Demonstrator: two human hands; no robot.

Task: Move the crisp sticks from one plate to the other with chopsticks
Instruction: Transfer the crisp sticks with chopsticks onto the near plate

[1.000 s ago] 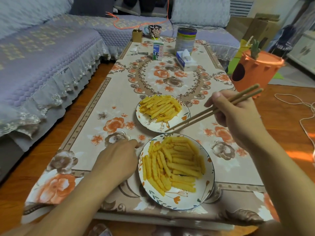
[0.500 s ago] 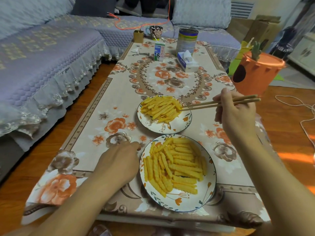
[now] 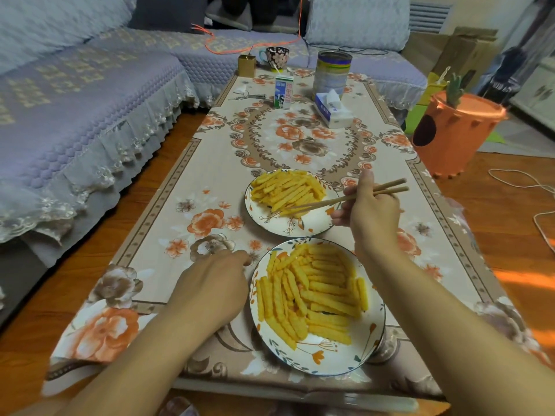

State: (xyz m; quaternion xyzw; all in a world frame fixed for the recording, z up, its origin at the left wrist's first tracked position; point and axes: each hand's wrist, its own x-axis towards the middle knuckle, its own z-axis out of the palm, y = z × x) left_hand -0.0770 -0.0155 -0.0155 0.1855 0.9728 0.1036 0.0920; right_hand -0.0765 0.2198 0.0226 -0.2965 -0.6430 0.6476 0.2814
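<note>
Chopsticks (image 3: 345, 198) in right hand's (image 3: 374, 211) pinch, tips leftward into far plate's (image 3: 312, 228) crisp sticks (image 3: 288, 190); left hand (image 3: 213, 283) loose, empty.

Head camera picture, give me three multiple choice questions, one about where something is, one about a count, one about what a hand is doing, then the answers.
1. Where are the chopsticks' tips?
A. over the far plate's sticks
B. over the near plate
C. on the tissue box

2. How many plates hold crisp sticks?
A. one
B. two
C. three

3. What is the left hand doing?
A. holding the milk carton
B. lifting a plate
C. resting on the tablecloth beside the near plate

Answers:
1 A: the chopsticks, held by the right hand, end among the far plate's sticks.
2 B: the far plate and near plate both carry crisp sticks.
3 C: the left hand lies on the tablecloth, holding nothing.
</note>
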